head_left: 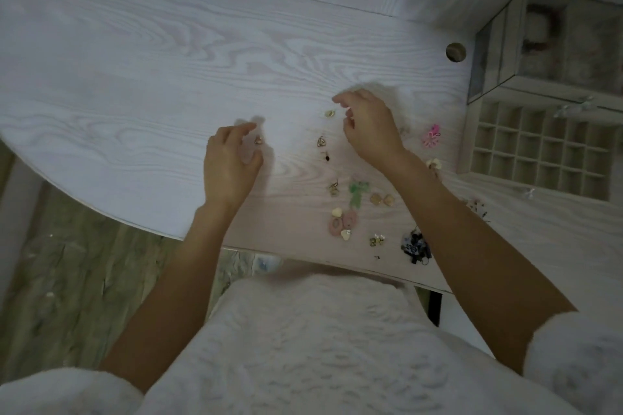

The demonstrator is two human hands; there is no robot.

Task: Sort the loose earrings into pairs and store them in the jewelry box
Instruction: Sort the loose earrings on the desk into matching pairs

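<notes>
Several loose earrings lie on the white wood-grain table (pixel 135 77). A small gold earring (pixel 258 140) rests between the thumb and forefinger of my left hand (pixel 231 165), whose fingers are apart around it without closing. Hovering with spread, curled fingers, my right hand (pixel 369 126) is just right of a pale gold earring (pixel 329 113) and a gold triangular one (pixel 321 142). Nearer me lie a green bow earring (pixel 357 191), a pink oval pair with hearts (pixel 344 224), two tan squares (pixel 381 199), a pink one (pixel 431 135) and a dark beaded one (pixel 415 244). The jewelry box (pixel 539 148) with its grid of compartments stands at the right.
A taller compartment organiser (pixel 539 54) stands behind the grid tray. A round cable hole (pixel 455 51) is in the table near it. The curved table edge runs at the lower left, with floor beyond. My white fuzzy clothing fills the bottom of the view.
</notes>
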